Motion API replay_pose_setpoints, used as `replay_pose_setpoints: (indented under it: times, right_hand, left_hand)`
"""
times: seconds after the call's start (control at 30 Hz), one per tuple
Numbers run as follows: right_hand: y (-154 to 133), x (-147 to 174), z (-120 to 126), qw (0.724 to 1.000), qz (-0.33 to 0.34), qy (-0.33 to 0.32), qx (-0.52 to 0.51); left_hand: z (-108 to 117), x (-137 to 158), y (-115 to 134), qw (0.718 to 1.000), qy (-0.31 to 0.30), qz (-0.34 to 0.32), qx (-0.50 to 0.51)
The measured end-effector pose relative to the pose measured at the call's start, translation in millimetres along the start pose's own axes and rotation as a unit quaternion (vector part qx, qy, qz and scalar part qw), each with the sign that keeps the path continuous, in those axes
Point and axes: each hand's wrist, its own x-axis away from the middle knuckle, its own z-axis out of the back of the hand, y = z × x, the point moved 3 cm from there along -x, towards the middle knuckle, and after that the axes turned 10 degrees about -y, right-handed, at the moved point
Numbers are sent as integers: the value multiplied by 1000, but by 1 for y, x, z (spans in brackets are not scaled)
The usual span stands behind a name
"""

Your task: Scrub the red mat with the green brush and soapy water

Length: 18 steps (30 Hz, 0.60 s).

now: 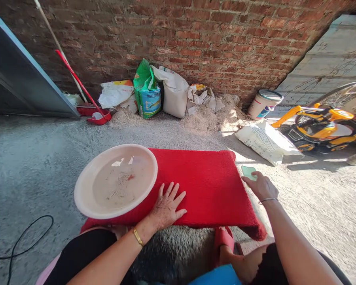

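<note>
A red fleecy cloth [201, 178] covers a low flat surface in front of me and hangs over its edges. My left hand [169, 206] lies flat on the cloth with its fingers spread, just right of a large white basin [86, 194]. Cloudy water [106, 186] with dark bits and a small reddish spot fills the basin's lower part. Off the cloth's right edge, my right hand [262, 187] pinches a thin, flat, pale green piece [249, 172] between thumb and fingers. I cannot tell exactly what kind of thing it is.
Along the brick wall [190, 35] stand a green bag [148, 93], a white sack [175, 93], sand [206, 116] and a bucket [264, 103]. A red dustpan [101, 117] is at back left, a yellow toy excavator [329, 126] at right. A black cable [26, 229] lies on the floor.
</note>
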Motion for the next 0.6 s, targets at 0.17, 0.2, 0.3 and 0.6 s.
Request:
replay_pose_setpoints:
  times: [0.17,0.2,0.3,0.6]
  right_hand:
    - [-7,-1,-4,1000,9,-6,5]
    - [-9,0,-5,1000,10,-9,7]
    - [-11,1,-7,1000,13,-18,14]
    - [-17,1,-8,1000,11,-19,19]
  left_hand:
    - [-4,0,-2,1000,2,-8,6]
    - [-5,0,-2,1000,2,-9,6]
    - [-7,0,-2,1000,1,-9,8]
    - [2,1,2,999,-20,-9,23]
